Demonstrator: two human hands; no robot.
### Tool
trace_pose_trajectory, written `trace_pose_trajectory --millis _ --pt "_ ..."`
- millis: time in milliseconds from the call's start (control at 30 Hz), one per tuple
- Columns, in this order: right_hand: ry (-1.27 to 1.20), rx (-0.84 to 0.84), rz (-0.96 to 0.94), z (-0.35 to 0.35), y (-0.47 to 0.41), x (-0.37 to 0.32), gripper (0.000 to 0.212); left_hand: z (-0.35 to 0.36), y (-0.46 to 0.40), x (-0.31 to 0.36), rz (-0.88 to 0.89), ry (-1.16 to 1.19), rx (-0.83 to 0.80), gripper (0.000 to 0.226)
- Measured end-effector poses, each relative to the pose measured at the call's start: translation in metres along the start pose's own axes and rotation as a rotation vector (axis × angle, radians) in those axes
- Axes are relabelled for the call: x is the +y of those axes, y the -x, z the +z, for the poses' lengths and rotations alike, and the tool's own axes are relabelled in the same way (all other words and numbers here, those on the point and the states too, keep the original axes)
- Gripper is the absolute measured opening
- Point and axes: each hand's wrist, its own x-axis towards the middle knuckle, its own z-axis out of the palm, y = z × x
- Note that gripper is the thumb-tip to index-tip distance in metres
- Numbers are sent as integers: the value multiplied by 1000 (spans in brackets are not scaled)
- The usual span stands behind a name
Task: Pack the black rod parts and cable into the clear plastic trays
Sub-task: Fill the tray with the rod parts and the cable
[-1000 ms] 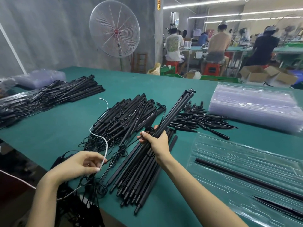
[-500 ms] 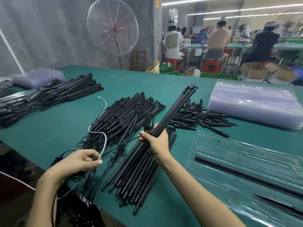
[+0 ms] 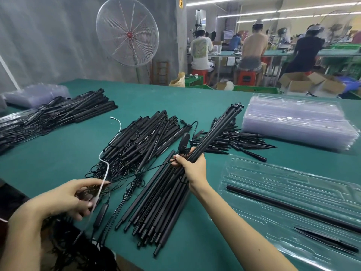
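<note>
right hand [image 3: 192, 167] curled tight round a bundle of long black rods [image 3: 214, 133], gripped near the lower end; long axis slanting from near-left up to far-right, clipped tips pointing toward the far right, raised off the green felt table [image 3: 58, 153]. small black oval plug [image 3: 183, 142] on a thin black cable [image 3: 148, 169] sticking up just left of that fist, touching the fingers.

left hand [image 3: 76, 198] at near left, fingers curled, pinching a white cord [image 3: 106, 173] that arcs away to the far side; same hand blurred, so whether black cable is also in the pinch cannot be told.

beneath the right hand, a flat pile of straight black rods [image 3: 156, 208] lying on the table, long axes running near-left to far-right. further left, a heap of black rods tangled with cables [image 3: 144, 133]. short black pointed spikes [image 3: 240, 141] spread to the right of the lifted bundle.

clear plastic moulded tray [image 3: 273, 178] at near right, holding one long black rod [image 3: 289, 207] lying near-right to far-left, and a black tapered spike [image 3: 324, 239] nearer. stack of clear trays [image 3: 297, 122] at far right.
</note>
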Motion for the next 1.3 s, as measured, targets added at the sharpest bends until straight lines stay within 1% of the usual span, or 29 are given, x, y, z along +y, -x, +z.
trace_pose_trajectory --millis 33,133,167,200,267,300,333,367,433,467,500,533,600,633,667,700,767,800,867,900,933,967,1033,1100,1133,1167,1200,1233,1300 --pt "-8 21 0 -3 -1 -1 33 -1 -3 -2 42 -41 71 64" --pt "-9 88 4 -11 -7 -5 30 2 -11 3 215 -203 461 57" --pt "-30 114 -2 -15 -9 -7 29 3 -13 2 242 -228 520 55" --pt "-72 149 -15 -18 -11 -11 27 5 -16 1 230 -252 509 51" --pt "-181 261 -76 -24 -17 -21 25 10 -20 -3 131 -268 351 33" --pt "-240 341 -121 -28 -20 -28 24 14 -22 -4 79 -209 272 22" --pt "-303 428 -174 -32 -24 -36 21 20 -22 -2 36 -149 219 24" --pt "-367 514 -229 -37 -27 -45 21 25 -22 -1 11 -99 186 34" --pt "-465 639 -313 -46 -32 -64 30 36 -23 1 -8 -130 136 41" --pt "-487 663 -339 -52 -32 -73 33 41 -24 2 -23 -209 135 45" --pt "-489 660 -351 -57 -31 -80 34 44 -26 2 -28 -301 174 49" --pt "-470 633 -351 -61 -30 -87 32 47 -27 7 -16 -386 255 50" --pt "-384 576 -334 -68 -25 -101 26 50 -27 30 104 -451 418 48" --pt "-365 577 -341 -71 -24 -110 25 52 -27 46 190 -408 426 46" --pt "-378 605 -362 -75 -23 -121 26 54 -25 62 258 -347 372 45" --pt "-415 650 -396 -79 -22 -135 28 57 -24 77 289 -302 277 45" --pt "-464 732 -504 -94 -22 -165 29 66 -23 101 262 -339 50 41" --pt "-440 745 -553 -104 -22 -178 28 71 -23 111 271 -374 -25 36" --pt "-251 692 -563 -124 -19 -200 21 83 -26 136 402 -345 -73 25" --pt "-94 622 -524 -133 -16 -207 19 90 -29 151 496 -276 -80 25" --pt "91 527 -472 -140 -12 -212 22 98 -32 169 589 -176 -81 28" --pt "283 409 -421 -146 -7 -215 23 105 -34 190 682 -57 -68 32" --pt "668 180 -376 -153 5 -218 19 121 -37 234 834 188 0 45" --pt "1006 -18 -433 -153 17 -216 17 139 -39 276 921 313 69 60" --pt "1131 -95 -476 -152 22 -213 16 149 -38 293 937 363 77 68" --pt "1220 -146 -508 -151 25 -209 19 160 -36 307 930 429 70 75" --pt "1259 -167 -528 -150 28 -204 25 170 -36 318 915 513 64 75" --pt "1248 -173 -532 -149 31 -200 32 180 -37 325 912 600 73 66" --pt "1179 -192 -528 -151 37 -196 41 194 -38 334 920 738 144 35"
